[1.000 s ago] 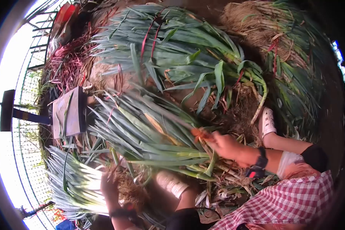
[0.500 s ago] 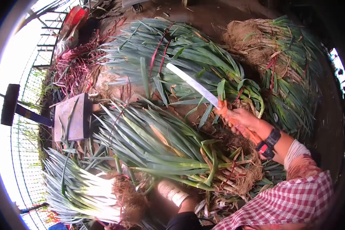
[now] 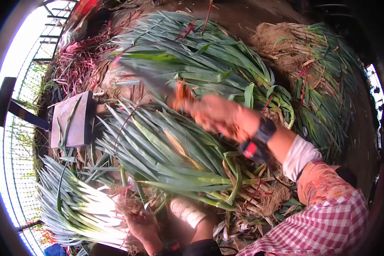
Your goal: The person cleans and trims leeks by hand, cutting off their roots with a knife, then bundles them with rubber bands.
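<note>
My right hand (image 3: 226, 115) is closed around the orange-wrapped handle (image 3: 183, 96) of a long knife, above the upper leek bundles. Its blade (image 3: 145, 79) is blurred and points to the upper left. My left hand (image 3: 141, 226) is low in the view, its fingers closed at the brown roots (image 3: 128, 205) of a white-stalked leek bundle (image 3: 83, 205); the fingertips are partly hidden. Between the hands lies a large green leek bundle (image 3: 170, 149) with a red tie. Another tied bundle (image 3: 192, 51) lies beyond it.
A flat-topped block (image 3: 70, 121) stands at the left beside a dark T-shaped object (image 3: 6, 101). Red strings (image 3: 74, 70) are heaped at the upper left. More leeks with roots (image 3: 315, 77) lie at the right. A mesh fence (image 3: 19, 170) runs along the left side.
My right hand has swung left with the knife, over the bundles. My left hand has come up from the bottom edge to the roots. The view has shifted slightly.
</note>
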Demonstrator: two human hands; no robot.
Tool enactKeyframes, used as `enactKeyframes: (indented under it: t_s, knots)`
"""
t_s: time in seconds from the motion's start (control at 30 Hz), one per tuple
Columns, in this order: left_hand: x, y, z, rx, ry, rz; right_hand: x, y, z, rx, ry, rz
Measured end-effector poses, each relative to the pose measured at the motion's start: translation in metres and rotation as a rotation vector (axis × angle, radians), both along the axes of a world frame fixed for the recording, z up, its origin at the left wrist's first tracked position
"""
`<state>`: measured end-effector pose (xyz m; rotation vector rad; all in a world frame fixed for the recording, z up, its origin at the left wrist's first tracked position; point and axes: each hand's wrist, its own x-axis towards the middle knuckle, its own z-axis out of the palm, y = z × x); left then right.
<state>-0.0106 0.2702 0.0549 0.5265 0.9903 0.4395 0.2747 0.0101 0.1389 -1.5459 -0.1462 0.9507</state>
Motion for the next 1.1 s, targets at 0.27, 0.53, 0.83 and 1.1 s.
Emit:
enactKeyframes:
  t_s: [0.27, 0.53, 0.83, 1.1]
  knots:
    - [0.026, 0.048, 0.085, 0.921, 0.214, -0.712, -0.122, -0.127, 0.067, -0.321, 0.200, -0.080]
    - [0.071, -0.083, 0.201, 1.252, 0.130, -1.741, -0.283, -0.251, 0.168, -0.769, 0.131, 0.035]
    - [-0.020, -0.250, 0.032, 1.369, -0.303, -2.364, -0.399, -0.298, 0.140, -0.990, -0.424, 0.359]
    - [-0.063, -0.278, 0.053, 0.899, 0.195, -2.040, -0.409, -0.329, 0.026, -0.921, -0.194, 0.344]
